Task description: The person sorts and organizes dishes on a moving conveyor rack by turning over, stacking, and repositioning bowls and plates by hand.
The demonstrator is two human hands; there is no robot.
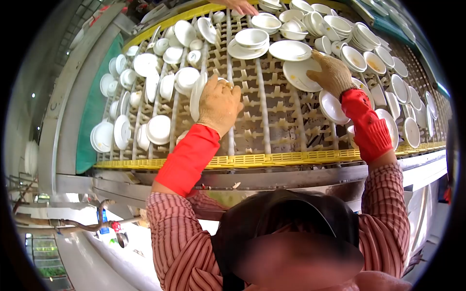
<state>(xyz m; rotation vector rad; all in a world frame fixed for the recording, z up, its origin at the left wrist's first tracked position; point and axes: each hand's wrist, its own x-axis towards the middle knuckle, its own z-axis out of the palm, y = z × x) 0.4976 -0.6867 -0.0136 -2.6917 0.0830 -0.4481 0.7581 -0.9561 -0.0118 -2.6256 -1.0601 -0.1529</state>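
Note:
Both hands wear tan work gloves with red sleeves above them. My left hand (219,104), fingers curled, holds a white dish (198,97) tilted on its edge over the pegged conveyor. On the right, my right hand (331,72) grips the right edge of a flat white plate (297,75) with orange specks. Another white plate (290,50) lies against that plate's upper edge. White bowls (186,79) sit just left of my left hand, and a tilted bowl (332,105) is below my right hand.
Stacked bowls and plates (251,42) stand on the pegged conveyor (279,123). Its yellow edge strip (272,160) runs along the near side. A co-worker's bare hand (239,6) reaches in at the top. A green flap (99,106) hangs at the left end.

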